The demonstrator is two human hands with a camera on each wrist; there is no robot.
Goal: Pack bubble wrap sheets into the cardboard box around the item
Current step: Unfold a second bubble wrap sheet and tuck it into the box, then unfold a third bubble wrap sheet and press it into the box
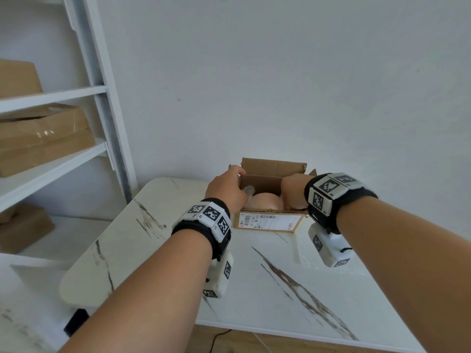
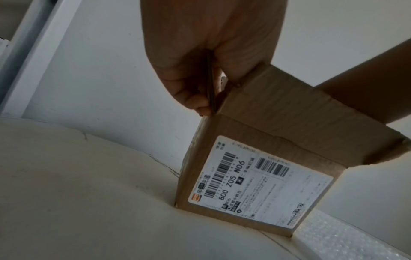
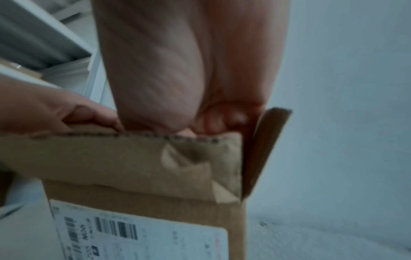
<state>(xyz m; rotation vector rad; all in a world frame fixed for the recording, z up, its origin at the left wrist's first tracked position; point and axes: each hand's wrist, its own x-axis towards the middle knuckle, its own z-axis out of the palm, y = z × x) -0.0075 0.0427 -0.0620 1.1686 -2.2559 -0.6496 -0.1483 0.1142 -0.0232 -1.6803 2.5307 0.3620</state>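
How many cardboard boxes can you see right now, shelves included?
4: the open cardboard box on the table between both hands, and three closed boxes on the shelving at left, top, middle, bottom. More may sit out of frame.

Open brown cardboard box with white shipping label, upright on marble table, rounded peach item inside, bubble wrap sheet flat just beside the box

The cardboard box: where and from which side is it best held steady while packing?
Grip the cardboard box by its upright left side flap, from above and from the left, thumb outside and fingers inside, as the left hand does. The flap stands as a thin edge, easy to pinch.
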